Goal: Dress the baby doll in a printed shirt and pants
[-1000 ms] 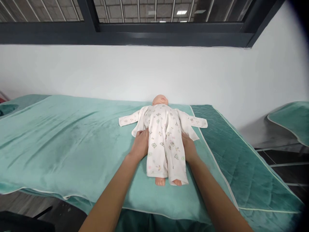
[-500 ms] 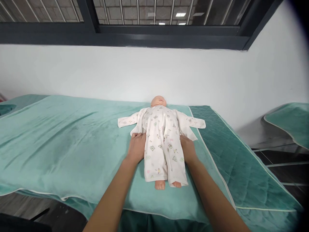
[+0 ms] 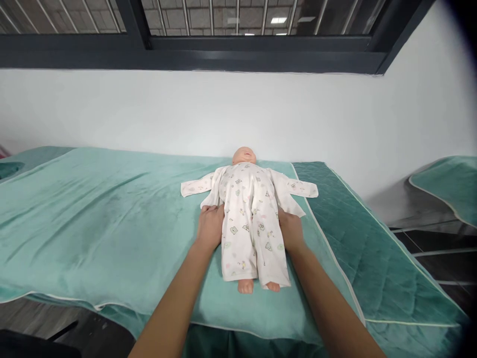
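Observation:
A baby doll (image 3: 244,155) lies on its back, head toward the wall, arms spread in the sleeves of a white printed baby shirt (image 3: 301,189). Matching baby trousers (image 3: 238,238) cover its front from chest to ankles, with both feet showing below the cuffs. At the trousers' left edge, by the shirt hem, my left hand (image 3: 210,226) is closed with curled fingers on the cloth. My right hand (image 3: 291,229) is closed on the right edge at about the same height, its fingertips hidden by fabric.
A light green sheet (image 3: 93,223) covers the bed under the doll. Darker quilted cloth (image 3: 365,238) shows at the right. Behind stand a white wall (image 3: 167,109) and a dark window frame (image 3: 261,59). Another green-covered surface (image 3: 450,184) is at far right.
Almost nothing differs; both hands keep their hold at the sides of the trousers, and the view has shifted very slightly.

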`<state>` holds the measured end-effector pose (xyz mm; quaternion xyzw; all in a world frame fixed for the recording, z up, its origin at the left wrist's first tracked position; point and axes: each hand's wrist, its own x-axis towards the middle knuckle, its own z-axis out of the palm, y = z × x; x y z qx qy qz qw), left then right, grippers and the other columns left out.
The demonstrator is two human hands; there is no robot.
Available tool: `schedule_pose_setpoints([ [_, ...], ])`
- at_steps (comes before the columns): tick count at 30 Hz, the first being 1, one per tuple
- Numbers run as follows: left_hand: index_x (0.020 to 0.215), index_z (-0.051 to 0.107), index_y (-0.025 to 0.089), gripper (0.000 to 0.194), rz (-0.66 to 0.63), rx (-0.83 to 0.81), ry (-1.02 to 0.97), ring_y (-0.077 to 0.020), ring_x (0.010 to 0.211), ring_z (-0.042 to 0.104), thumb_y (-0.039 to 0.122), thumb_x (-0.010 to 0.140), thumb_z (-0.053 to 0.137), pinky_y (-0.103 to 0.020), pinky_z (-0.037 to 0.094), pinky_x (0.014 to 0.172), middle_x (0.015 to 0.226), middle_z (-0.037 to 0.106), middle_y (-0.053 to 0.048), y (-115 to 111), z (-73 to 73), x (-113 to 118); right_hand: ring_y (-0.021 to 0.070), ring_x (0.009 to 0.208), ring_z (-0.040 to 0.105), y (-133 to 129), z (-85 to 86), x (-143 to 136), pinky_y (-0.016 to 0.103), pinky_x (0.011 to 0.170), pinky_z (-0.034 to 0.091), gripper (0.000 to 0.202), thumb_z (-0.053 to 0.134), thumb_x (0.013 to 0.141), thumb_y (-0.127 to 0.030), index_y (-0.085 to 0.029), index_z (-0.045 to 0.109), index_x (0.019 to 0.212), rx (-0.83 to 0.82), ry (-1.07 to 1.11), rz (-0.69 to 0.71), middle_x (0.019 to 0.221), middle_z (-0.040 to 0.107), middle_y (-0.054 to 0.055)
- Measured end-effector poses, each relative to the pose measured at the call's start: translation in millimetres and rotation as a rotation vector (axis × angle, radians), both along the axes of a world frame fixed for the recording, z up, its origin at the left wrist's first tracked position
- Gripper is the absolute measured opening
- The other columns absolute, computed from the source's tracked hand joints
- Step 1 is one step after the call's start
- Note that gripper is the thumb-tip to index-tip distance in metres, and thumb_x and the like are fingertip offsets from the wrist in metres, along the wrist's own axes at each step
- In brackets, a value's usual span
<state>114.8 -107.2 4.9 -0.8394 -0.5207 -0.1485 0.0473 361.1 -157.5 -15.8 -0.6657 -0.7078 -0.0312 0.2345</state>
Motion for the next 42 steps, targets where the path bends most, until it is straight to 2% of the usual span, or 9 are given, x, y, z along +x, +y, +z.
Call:
schedule_pose_setpoints([
  [8, 0.099, 0.065, 0.020, 0.020, 0.157, 0.075, -0.072, -0.0285, 0.091, 0.061, 0.017, 0.092, 0.047, -0.042, 0.037, 0.080, 0.088, 0.072, -0.010, -2.4, -0.5, -0.7, 0.0217, 0.066, 0.062, -0.2, -1.8, 0.5, 0.029, 0.057, 0.025, 0.016, 0.051, 0.085, -0.016, -0.018, 0.067, 0.089, 0.011, 0.018, -0.011, 0.075, 0.069, 0.008],
  [14, 0.102, 0.067, 0.021, 0.024, 0.316, 0.120, -0.190, -0.0305, 0.099, 0.058, 0.020, 0.093, 0.045, -0.042, 0.039, 0.080, 0.100, 0.071, -0.010, 0.1, -4.8, -1.4, 0.0190, 0.065, 0.057, 0.0, -2.0, -0.9, 0.027, 0.058, 0.026, 0.020, 0.046, 0.088, -0.017, -0.019, 0.065, 0.083, 0.087, 0.138, -0.101, 0.073, 0.067, 0.005],
  [19, 0.111, 0.063, 0.019, 0.026, 0.412, 0.116, -0.330, -0.0327, 0.105, 0.056, 0.021, 0.089, 0.049, -0.043, 0.043, 0.082, 0.111, 0.066, -0.012, 3.6, -6.4, -5.7, 0.0201, 0.073, 0.060, 0.3, -2.6, -0.5, 0.026, 0.062, 0.030, 0.028, 0.042, 0.095, -0.023, -0.020, 0.070, 0.099, 0.125, 0.218, -0.128, 0.085, 0.072, 0.006],
  [24, 0.111, 0.062, 0.015, 0.026, 0.439, 0.165, -0.487, -0.0321, 0.106, 0.055, 0.026, 0.088, 0.053, -0.045, 0.045, 0.089, 0.111, 0.063, -0.013, 10.4, -12.4, -11.9, 0.0205, 0.076, 0.061, 0.4, -3.8, -0.3, 0.027, 0.064, 0.030, 0.031, 0.041, 0.098, -0.027, -0.020, 0.070, 0.107, 0.128, 0.225, -0.162, 0.089, 0.073, 0.007],
  [27, 0.112, 0.062, 0.015, 0.028, 0.478, 0.156, -0.512, -0.0333, 0.110, 0.054, 0.029, 0.088, 0.056, -0.046, 0.044, 0.093, 0.114, 0.062, -0.014, 14.4, -15.8, -13.0, 0.0194, 0.074, 0.060, 0.2, -3.8, -1.2, 0.026, 0.063, 0.029, 0.032, 0.041, 0.100, -0.029, -0.020, 0.070, 0.106, 0.144, 0.213, -0.198, 0.086, 0.072, 0.006],
  [30, 0.102, 0.064, 0.017, 0.021, 0.514, 0.094, -0.503, -0.0341, 0.112, 0.053, 0.031, 0.088, 0.057, -0.047, 0.043, 0.095, 0.112, 0.063, -0.012, 16.3, -16.7, -12.0, 0.0181, 0.073, 0.059, 0.3, -3.6, -2.3, 0.026, 0.063, 0.028, 0.030, 0.042, 0.100, -0.029, -0.020, 0.070, 0.105, 0.155, 0.200, -0.214, 0.084, 0.071, 0.005],
  [33, 0.091, 0.062, 0.019, 0.014, 0.521, 0.050, -0.540, -0.0326, 0.108, 0.056, 0.031, 0.091, 0.053, -0.046, 0.043, 0.091, 0.104, 0.065, -0.010, 16.1, -16.4, -12.0, 0.0170, 0.071, 0.058, 0.7, -3.2, -2.7, 0.026, 0.062, 0.026, 0.028, 0.043, 0.100, -0.029, -0.020, 0.070, 0.105, 0.131, 0.190, -0.227, 0.084, 0.072, 0.005],
  [38, 0.097, 0.055, 0.019, 0.016, 0.518, 0.083, -0.829, -0.0234, 0.084, 0.059, 0.030, 0.096, 0.044, -0.037, 0.046, 0.077, 0.089, 0.064, -0.006, 16.6, -18.8, -17.2, 0.0153, 0.066, 0.057, 0.7, -2.9, -2.3, 0.025, 0.060, 0.023, 0.026, 0.046, 0.099, -0.028, -0.021, 0.071, 0.106, 0.101, 0.194, -0.252, 0.080, 0.072, 0.004],
  [42, 0.102, 0.059, 0.016, 0.019, 0.474, 0.145, -0.743, -0.0275, 0.100, 0.057, 0.031, 0.090, 0.055, -0.042, 0.045, 0.089, 0.103, 0.063, -0.011, 19.9, -22.5, -18.4, 0.0152, 0.065, 0.057, 0.3, -2.9, -2.1, 0.025, 0.060, 0.023, 0.026, 0.047, 0.100, -0.028, -0.022, 0.071, 0.107, 0.091, 0.197, -0.253, 0.078, 0.072, 0.004],
])
